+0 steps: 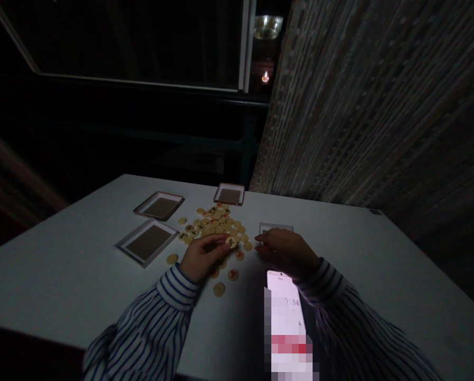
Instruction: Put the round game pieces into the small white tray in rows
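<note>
My left hand (204, 255) pinches a round wooden Chinese chess piece (231, 242) between thumb and fingers, with its dark character facing up toward me. Beyond and under this hand spreads a loose pile of Chinese chess pieces (221, 228), some marked in red, some in black, others blank side up. My right hand (286, 250) hovers to the right of the pile with its fingers bent and apart; no piece shows in it. It partly covers a small shallow tray (265, 226). A piece with a red character (233, 274) lies nearer to me, between my hands.
Two shallow trays, one grey-rimmed (144, 262) and one brown-rimmed (139, 212), lie left of the pile. Another tray (229, 202) sits behind it. A lit phone (282, 296) showing a timer lies below my right hand on the white table (81, 280). String curtains (340, 106) hang behind.
</note>
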`<state>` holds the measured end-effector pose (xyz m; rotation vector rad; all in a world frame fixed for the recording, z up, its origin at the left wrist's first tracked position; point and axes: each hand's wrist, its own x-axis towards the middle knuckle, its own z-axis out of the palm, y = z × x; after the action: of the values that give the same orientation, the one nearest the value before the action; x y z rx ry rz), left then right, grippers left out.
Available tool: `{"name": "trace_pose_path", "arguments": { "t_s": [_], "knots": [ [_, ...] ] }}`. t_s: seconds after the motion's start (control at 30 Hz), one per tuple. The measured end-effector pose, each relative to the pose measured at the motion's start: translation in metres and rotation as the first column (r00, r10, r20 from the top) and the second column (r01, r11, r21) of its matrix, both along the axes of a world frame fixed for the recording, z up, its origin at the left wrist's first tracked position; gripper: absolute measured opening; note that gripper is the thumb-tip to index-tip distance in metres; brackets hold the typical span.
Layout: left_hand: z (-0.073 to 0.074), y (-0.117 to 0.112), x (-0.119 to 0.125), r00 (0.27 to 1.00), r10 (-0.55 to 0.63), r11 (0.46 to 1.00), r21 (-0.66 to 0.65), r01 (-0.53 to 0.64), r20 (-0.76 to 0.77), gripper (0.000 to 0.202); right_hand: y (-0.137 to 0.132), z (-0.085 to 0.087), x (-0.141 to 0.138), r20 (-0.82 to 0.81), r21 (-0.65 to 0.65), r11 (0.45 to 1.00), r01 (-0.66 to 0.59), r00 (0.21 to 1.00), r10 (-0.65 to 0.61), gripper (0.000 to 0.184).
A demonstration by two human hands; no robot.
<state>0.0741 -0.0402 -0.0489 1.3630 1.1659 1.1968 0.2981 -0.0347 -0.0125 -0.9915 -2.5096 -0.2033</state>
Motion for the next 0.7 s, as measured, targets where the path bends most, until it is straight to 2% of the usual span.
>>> {"name": "trace_pose_path", "arguments": {
  "t_s": [0.3, 0.7],
  "knots": [
    [0.014, 0.000, 0.013, 0.998, 0.009, 1.000, 0.011, -0.010, 0.064, 0.034, -0.014, -0.011, 0.025, -0.088, 0.003, 0.999, 0.048, 0.995, -0.047, 0.026],
    [0.028, 0.005, 0.063, 0.969, -0.014, 0.997, -0.068, 0.032, 0.246, 0.034, -0.015, -0.021, 0.057, -0.270, 0.068, 0.981, 0.180, 0.950, -0.156, 0.023]
  ]
}}
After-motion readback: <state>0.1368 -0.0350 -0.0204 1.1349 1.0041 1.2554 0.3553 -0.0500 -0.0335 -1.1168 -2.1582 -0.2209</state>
